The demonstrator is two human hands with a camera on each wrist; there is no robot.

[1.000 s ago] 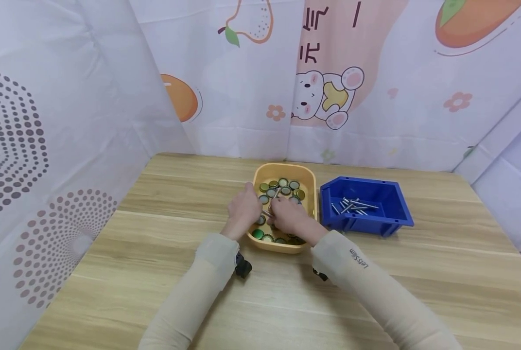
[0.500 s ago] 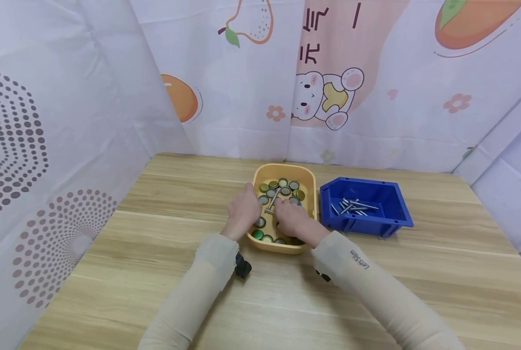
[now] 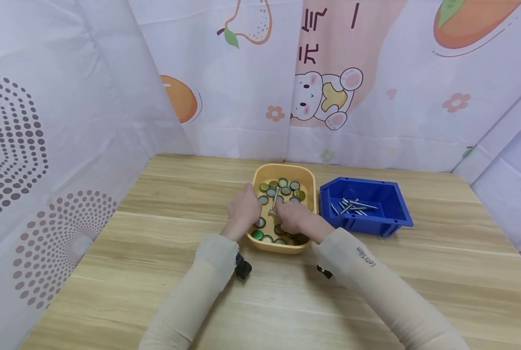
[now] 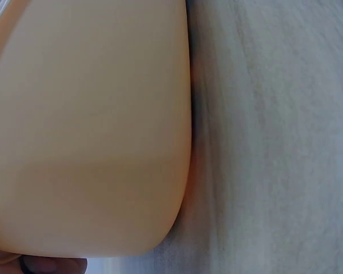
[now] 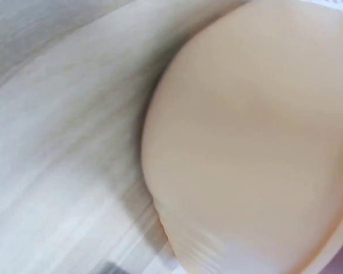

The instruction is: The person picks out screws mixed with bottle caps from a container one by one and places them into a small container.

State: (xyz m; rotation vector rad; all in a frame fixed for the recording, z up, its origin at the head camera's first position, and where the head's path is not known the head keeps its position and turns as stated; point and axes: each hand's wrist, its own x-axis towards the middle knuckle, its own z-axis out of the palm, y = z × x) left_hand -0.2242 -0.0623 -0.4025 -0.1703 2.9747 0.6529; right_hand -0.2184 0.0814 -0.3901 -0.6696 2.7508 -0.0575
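Note:
My left hand (image 3: 244,209) grips the left rim of a yellow plastic tray (image 3: 285,167). In the left wrist view, fingertips (image 4: 54,265) show at the tray's outer wall (image 4: 91,114). Bottle caps (image 3: 283,183), silver, gold and green, lie scattered inside. My right hand (image 3: 296,217) reaches into the tray from the right, its fingers curled and their tips hidden. A silver screw (image 3: 272,213) sticks out leftward from those fingers, seemingly pinched. Another long screw (image 3: 276,197) lies just beyond it. The right wrist view holds only the tray's outer wall (image 5: 246,137) and tabletop.
A blue bin (image 3: 387,199) stands close to the tray's right side, with several silver screws (image 3: 352,206) piled in it. Both rest on a wooden table (image 3: 177,214). A printed curtain (image 3: 243,97) hangs behind the table's far edge.
My right hand has shifted slightly right inside the tray, and the screw at its fingers has moved with it. The long screw beside it has turned a little. My left hand stays put.

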